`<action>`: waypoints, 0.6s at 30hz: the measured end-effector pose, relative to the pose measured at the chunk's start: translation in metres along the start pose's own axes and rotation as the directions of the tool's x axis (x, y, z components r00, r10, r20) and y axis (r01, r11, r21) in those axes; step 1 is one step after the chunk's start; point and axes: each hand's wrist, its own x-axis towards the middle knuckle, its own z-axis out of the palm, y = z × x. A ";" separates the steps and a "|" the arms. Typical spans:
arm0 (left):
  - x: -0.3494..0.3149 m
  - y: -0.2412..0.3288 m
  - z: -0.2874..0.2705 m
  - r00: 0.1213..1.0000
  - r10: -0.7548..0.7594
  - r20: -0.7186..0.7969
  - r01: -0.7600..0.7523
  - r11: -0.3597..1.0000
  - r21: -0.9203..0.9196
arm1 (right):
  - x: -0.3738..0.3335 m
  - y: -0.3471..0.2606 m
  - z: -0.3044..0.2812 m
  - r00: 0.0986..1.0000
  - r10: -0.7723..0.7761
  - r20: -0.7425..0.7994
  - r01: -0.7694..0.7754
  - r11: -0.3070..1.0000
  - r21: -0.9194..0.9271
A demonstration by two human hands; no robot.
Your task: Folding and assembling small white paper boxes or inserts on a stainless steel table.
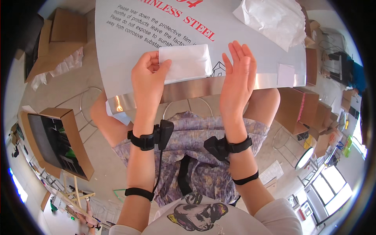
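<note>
My left hand (148, 80) pinches the left edge of a small folded white sheet (188, 62) that lies on a steel table covered in white protective film (129, 43). My right hand (238, 78) hovers beside the sheet's right edge, flat, with fingers together and pointing up, holding nothing. Both wrists carry black straps with small black devices. The table's bare shiny front edge (188, 89) runs just under my hands.
Crumpled white film (274, 19) lies at the table's far right, and a small white square (286, 74) sits near the right edge. Cardboard boxes (297, 109) stand on the floor at right, an open box (58, 141) at left, flat cardboard (58, 35) beyond it.
</note>
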 end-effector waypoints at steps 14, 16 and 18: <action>-0.009 -0.005 0.001 0.998 0.044 -0.054 -0.033 0.982 0.187 | 0.015 0.032 0.014 0.990 -0.004 0.138 -0.011 0.993 0.114; -0.010 -0.005 0.000 0.997 0.044 -0.058 -0.032 0.979 0.199 | 0.016 0.027 0.014 0.993 -0.045 0.105 0.036 0.995 0.090; -0.011 -0.005 0.000 0.998 0.031 -0.058 -0.018 0.980 0.199 | 0.015 0.030 0.016 0.991 -0.041 0.126 0.027 0.993 0.111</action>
